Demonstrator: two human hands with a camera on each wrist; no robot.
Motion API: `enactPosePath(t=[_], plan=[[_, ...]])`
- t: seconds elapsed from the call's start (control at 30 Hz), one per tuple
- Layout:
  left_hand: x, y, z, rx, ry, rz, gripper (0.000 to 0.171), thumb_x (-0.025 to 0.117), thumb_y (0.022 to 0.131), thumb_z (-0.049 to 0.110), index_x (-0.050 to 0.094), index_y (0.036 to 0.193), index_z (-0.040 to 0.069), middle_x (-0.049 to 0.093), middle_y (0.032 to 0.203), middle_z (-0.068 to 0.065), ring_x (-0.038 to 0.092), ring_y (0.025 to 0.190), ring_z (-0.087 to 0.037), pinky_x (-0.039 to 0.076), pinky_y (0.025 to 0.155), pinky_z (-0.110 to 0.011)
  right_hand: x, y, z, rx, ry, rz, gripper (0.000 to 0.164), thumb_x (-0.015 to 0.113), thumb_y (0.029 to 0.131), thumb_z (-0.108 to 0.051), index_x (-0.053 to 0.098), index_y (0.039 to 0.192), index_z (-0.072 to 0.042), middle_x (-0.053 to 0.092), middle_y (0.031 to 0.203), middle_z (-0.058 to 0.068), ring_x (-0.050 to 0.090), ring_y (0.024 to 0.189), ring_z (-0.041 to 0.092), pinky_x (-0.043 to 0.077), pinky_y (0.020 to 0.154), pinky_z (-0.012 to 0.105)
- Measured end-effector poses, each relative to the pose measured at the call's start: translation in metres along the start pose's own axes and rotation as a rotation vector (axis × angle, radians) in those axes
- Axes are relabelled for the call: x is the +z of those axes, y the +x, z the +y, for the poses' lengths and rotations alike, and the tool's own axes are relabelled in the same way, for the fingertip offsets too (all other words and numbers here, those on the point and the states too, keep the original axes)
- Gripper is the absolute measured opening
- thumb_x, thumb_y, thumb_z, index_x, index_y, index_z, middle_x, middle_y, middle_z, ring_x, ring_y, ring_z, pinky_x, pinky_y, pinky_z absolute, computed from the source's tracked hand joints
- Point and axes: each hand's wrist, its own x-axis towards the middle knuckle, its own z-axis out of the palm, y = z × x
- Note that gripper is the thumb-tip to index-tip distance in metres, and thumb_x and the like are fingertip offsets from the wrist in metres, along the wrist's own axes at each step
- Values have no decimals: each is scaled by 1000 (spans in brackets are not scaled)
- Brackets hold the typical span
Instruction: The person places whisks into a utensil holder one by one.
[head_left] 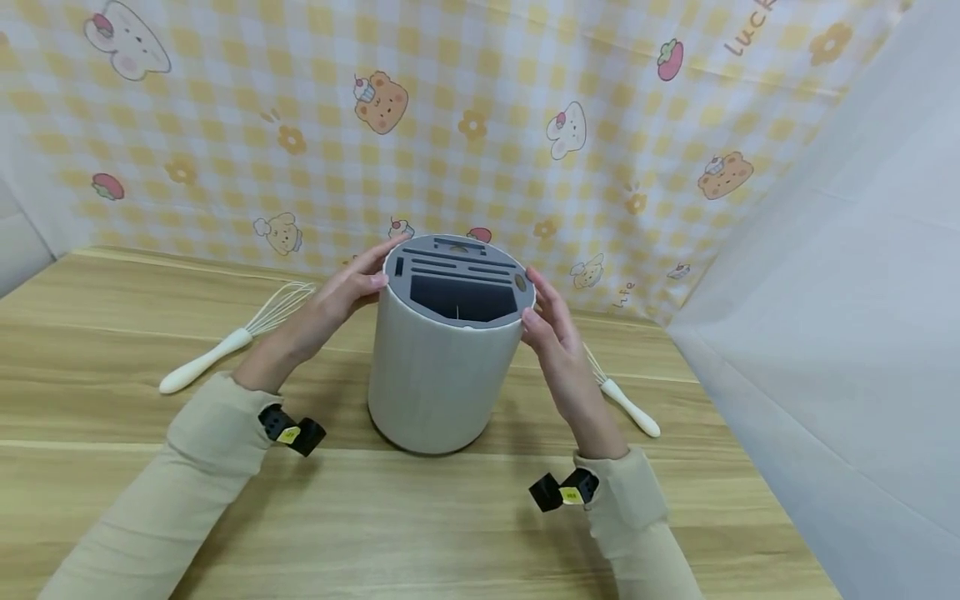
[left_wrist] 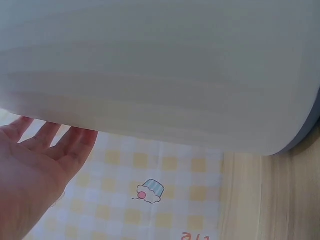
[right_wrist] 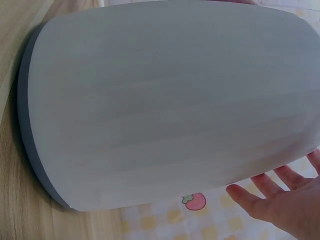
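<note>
the holder stands on the table; left of it lies one whisk, right of it another whisk; behind it hangs a cloth. the left hand is at its left, the right hand at its right.

L sleeve & R sleeve: both plain beige fabric, long, lightly creased, w/ a wide cuff nr. ea. wrist. Blk boxy L cam unit at the L cuff, matching blk R cam unit at the R – ea. w/ a sm. yellow label, its dark print too tiny to read. L hand & R hand – bare.
</note>
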Motion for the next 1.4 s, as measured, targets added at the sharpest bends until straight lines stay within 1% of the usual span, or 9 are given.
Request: enactPosePath(t=[0.33, 0.63, 0.77, 0.9, 1.07, 1.17, 1.27, 1.33, 1.4], plan=[[-8, 0, 6, 31, 5, -13, 55, 33, 97, 22, 18, 150, 19, 17, 156, -5, 20, 141, -26, 18, 113, -54, 3, -2, -5, 31, 5, 25, 52, 43, 96, -28, 28, 145, -27, 36, 145, -4, 41, 129, 17, 32, 108, 44], [-32, -9, 13, 25, 79, 95, 53, 38, 99, 25, 22, 149, 24, 28, 152, -6, 33, 135, -30, 23, 109, -59, 4, -3, -6, 39, 1, 39, 53, 42, 96, -28, 27, 146, -27, 37, 144, -4, 42, 128, 17, 32, 109, 44], [-46, -13, 12, -23, 173, 149, 56, 47, 97, 22, 24, 148, 28, 31, 150, -3, 38, 132, -29, 36, 108, -40, 5, -3, -7, 40, 7, 41, 52, 42, 96, -28, 28, 145, -28, 39, 143, -3, 42, 127, 17, 33, 108, 44], [-61, -16, 8, -85, 239, 178, 63, 54, 94, 21, 23, 148, 29, 32, 148, -4, 38, 131, -31, 45, 89, -13, 5, -3, -8, 38, 15, 42, 50, 42, 96, -27, 30, 144, -30, 40, 142, -2, 43, 127, 16, 33, 108, 44], [-80, -23, -5, -200, 317, 192, 66, 56, 93, 26, 20, 149, 27, 30, 149, -9, 40, 127, -31, 42, 80, -6, 6, -2, -9, 51, 15, 45, 51, 43, 96, -27, 29, 145, -28, 39, 143, -3, 43, 127, 16, 34, 107, 43], [-89, -28, -15, -270, 361, 176, 68, 54, 94, 29, 16, 150, 21, 28, 150, -14, 40, 127, -33, 44, 89, -16, 7, -3, -9, 67, 7, 51, 52, 43, 95, -29, 28, 145, -27, 39, 143, -4, 44, 125, 16, 35, 106, 42], [-98, -32, -25, -341, 394, 144, 72, 54, 94, 30, 12, 151, 16, 24, 151, -19, 36, 129, -41, 39, 101, -43, 7, -3, -9, 74, 0, 56, 52, 43, 95, -29, 29, 145, -28, 39, 142, -3, 44, 124, 17, 36, 105, 43], [-104, -34, -32, -396, 441, 105, 74, 53, 94, 33, 10, 151, 12, 22, 150, -24, 30, 130, -47, 30, 101, -61, 7, -3, -9, 72, 1, 57, 51, 43, 95, -29, 30, 144, -30, 40, 142, -3, 44, 124, 17, 36, 105, 43], [-110, -37, -38, -454, 500, 56, 75, 51, 95, 34, 9, 150, 7, 22, 148, -29, 25, 129, -52, 25, 100, -67, 8, -4, -8, 68, 1, 56, 50, 43, 95, -29, 30, 144, -31, 40, 142, -2, 44, 124, 18, 36, 104, 43]])
